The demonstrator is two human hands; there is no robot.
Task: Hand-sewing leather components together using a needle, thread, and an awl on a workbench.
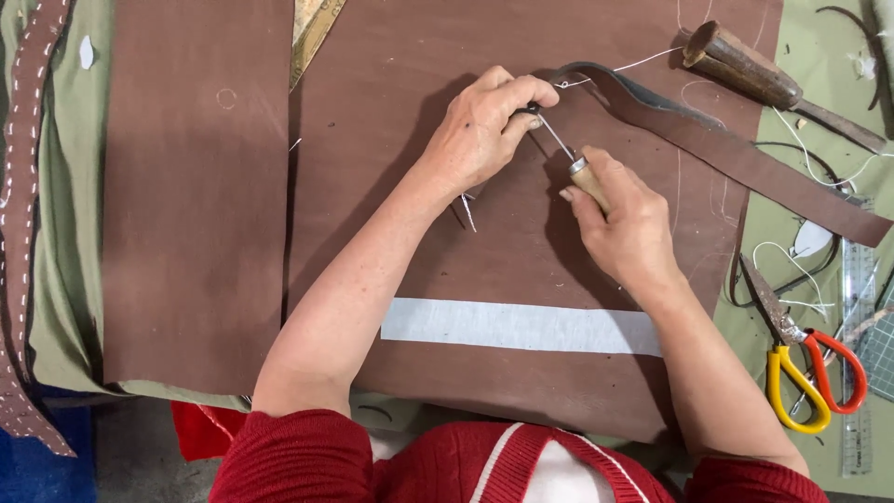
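Brown leather sheet (521, 270) covers the surface w/ a pale grey strip (520, 328) across it near the body. Left hand (484, 126) pinches the end of a brown leather strap (736, 158), fingers pressed together on it. Right hand (629, 224) grips a wooden-handled awl (575, 166), fingers wrapped tight; long axis runs diagonal, tip pointing up-left at the pinch. Round about: scissors (810, 373) w/ yellow & red handles at right, clear ruler (857, 317) beside, wooden-handled tool (754, 74) top right.
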